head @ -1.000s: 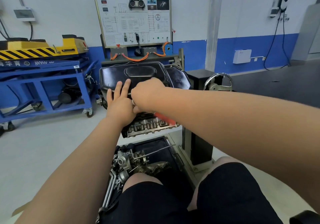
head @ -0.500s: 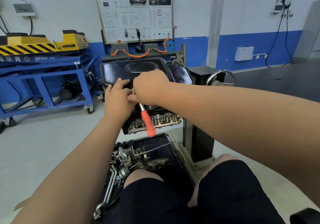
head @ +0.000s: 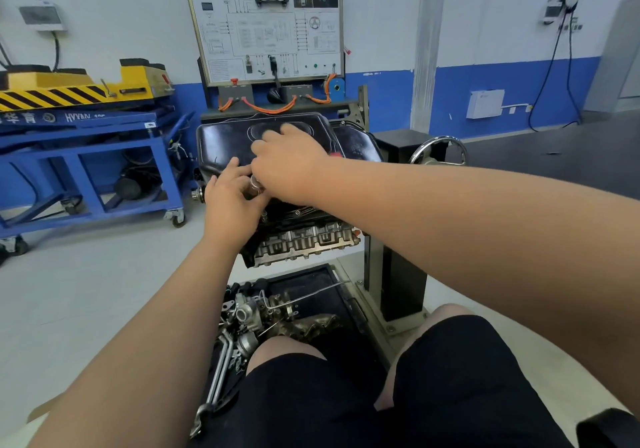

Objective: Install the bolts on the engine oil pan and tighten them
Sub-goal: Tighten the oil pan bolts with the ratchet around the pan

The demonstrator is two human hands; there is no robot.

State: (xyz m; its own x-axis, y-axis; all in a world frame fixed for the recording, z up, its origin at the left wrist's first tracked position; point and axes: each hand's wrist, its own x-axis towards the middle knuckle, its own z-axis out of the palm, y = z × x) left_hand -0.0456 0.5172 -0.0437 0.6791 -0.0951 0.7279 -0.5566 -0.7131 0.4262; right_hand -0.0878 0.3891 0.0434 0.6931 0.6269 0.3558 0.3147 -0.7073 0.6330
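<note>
Loose parts [head: 263, 312] fill the tray [head: 311, 279] under the engine [head: 304, 239]; a dropped bolt would be lost there. Left hand [head: 230, 205] pinches the socket [head: 255, 184] at the near flange of the oil pan [head: 221, 142], bolt hidden beneath. Right hand [head: 284, 167] is closed round the ratchet [head: 334, 154] handle. Likely faults: tilted socket cross-threading the bolt, or slipping off it.

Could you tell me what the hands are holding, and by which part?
A red-handled silver ratchet wrench: the left hand pinches its silver head, the right hand wraps its shaft, a grip mostly hidden.
</note>
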